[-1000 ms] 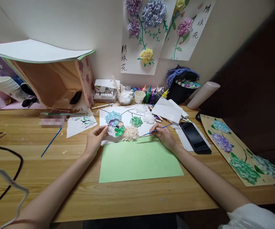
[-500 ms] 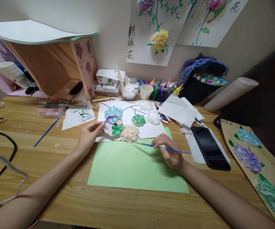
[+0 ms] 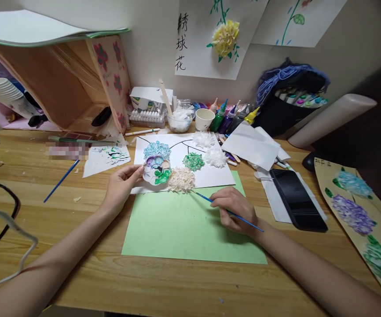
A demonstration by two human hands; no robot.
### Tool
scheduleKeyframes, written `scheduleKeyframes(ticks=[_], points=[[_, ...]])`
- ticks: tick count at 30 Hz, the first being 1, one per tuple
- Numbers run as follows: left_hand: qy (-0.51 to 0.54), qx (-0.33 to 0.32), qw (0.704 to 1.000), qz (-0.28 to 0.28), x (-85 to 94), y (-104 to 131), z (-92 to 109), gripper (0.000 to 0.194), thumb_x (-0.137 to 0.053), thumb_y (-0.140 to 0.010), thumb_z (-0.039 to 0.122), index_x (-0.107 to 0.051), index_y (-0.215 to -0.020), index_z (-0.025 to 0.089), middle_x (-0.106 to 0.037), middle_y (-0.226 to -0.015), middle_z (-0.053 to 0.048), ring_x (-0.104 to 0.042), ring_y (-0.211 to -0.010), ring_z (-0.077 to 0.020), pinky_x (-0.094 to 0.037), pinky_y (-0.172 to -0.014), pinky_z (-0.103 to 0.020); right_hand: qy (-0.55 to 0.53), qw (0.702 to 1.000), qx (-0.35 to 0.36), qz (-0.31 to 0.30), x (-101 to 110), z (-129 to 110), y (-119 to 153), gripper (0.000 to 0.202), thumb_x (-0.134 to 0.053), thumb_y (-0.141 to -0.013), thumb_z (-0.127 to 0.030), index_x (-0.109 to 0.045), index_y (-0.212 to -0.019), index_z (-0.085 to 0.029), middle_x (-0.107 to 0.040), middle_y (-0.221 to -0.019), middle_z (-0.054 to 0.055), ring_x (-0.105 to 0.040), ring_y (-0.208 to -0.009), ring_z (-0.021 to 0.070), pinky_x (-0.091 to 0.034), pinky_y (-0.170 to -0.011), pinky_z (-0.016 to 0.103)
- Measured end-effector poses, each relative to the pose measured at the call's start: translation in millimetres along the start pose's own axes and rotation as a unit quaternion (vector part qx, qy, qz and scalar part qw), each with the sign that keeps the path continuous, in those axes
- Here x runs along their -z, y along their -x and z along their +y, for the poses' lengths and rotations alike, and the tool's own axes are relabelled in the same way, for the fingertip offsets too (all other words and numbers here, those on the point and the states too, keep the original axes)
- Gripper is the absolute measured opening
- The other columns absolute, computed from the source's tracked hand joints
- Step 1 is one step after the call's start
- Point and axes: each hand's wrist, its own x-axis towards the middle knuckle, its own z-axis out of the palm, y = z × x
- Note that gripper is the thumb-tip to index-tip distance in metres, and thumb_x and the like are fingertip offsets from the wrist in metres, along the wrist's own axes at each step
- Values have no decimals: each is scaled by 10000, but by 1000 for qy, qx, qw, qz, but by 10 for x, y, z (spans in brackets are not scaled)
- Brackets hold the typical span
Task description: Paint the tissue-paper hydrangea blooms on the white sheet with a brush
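Note:
My left hand (image 3: 123, 184) pinches the edge of a small white paint palette (image 3: 148, 175) with purple, blue, peach and green paint in its wells. The palette is over the white sheet (image 3: 217, 177), partly covering the light-blue flower (image 3: 157, 150). Held in my right hand (image 3: 233, 208) is a thin blue paintbrush (image 3: 204, 197), its tip at the lower edge of the peach flower (image 3: 181, 179). Near that one are a green flower (image 3: 193, 161) and two white flowers, one of them a white flower (image 3: 215, 156) at the sheet's right side.
Green paper (image 3: 190, 233) lies under the sheet. On the right are a phone (image 3: 298, 198) and a flower picture (image 3: 355, 211). Paint bottles (image 3: 219, 116), a paper cup (image 3: 205, 119) and a bowl (image 3: 180, 123) stand behind. Another blue brush (image 3: 61, 180) lies left.
The brush now slants more steeply, its tip against the peach flower's lower edge. My right hand has turned slightly. The whole view has shifted a little; my left hand still holds the palette.

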Motion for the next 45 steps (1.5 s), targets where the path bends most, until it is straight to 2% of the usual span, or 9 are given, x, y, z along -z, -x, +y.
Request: scheduleKeyframes(ticks=[5,11,25,33,39,45], points=[[-9,-3,1000,-3,2,18,8,398,-761,-627,498,-740,-873,186,-736,-847,-38,-665,-797,-184,-547,-783,-292,-7,1000,1,12,21,-4,31,288,-419,-783,-76,-554,-963,-255,-675,-752,29,-622,-649,170,-503,-590,308],[-17,-7,1000,-2,-2,20,3,415,-750,-629,515,-739,-875,181,-739,-856,-46,-668,-807,-196,-550,-779,-303,-4,999,22,-32,8,-11,-8,283,-421,-786,-62,-558,-949,-248,-673,-753,37,-610,-661,165,-531,-588,296],[8,-3,1000,-13,0,12,-11,376,-760,-640,478,-741,-878,189,-738,-878,-31,-664,-839,-188,-543,-808,-294,35,999,20,-18,-36,9,-10,296,-480,-744,-22,-561,-965,-201,-678,-793,64,-632,-722,166,-545,-626,294],[10,-7,1000,-16,2,7,-13,391,-765,-628,492,-745,-870,185,-738,-874,-39,-667,-827,-192,-551,-801,-305,16,999,32,2,-11,-21,5,296,-431,-746,-17,-553,-928,-215,-660,-733,44,-595,-651,157,-520,-584,280],[1,-14,1000,-18,10,3,-34,420,-756,-631,507,-741,-888,175,-740,-884,-51,-671,-834,-202,-552,-799,-320,20,999,41,-25,-25,-35,-40,280,-463,-734,3,-548,-930,-178,-669,-763,69,-600,-701,157,-540,-624,270],[6,-15,1000,-21,9,-1,-40,383,-758,-639,488,-744,-873,186,-742,-870,-41,-671,-823,-193,-553,-788,-303,42,999,18,-24,-39,-7,-34,266,-470,-767,-20,-552,-955,-189,-675,-786,64,-629,-723,157,-545,-631,280]])
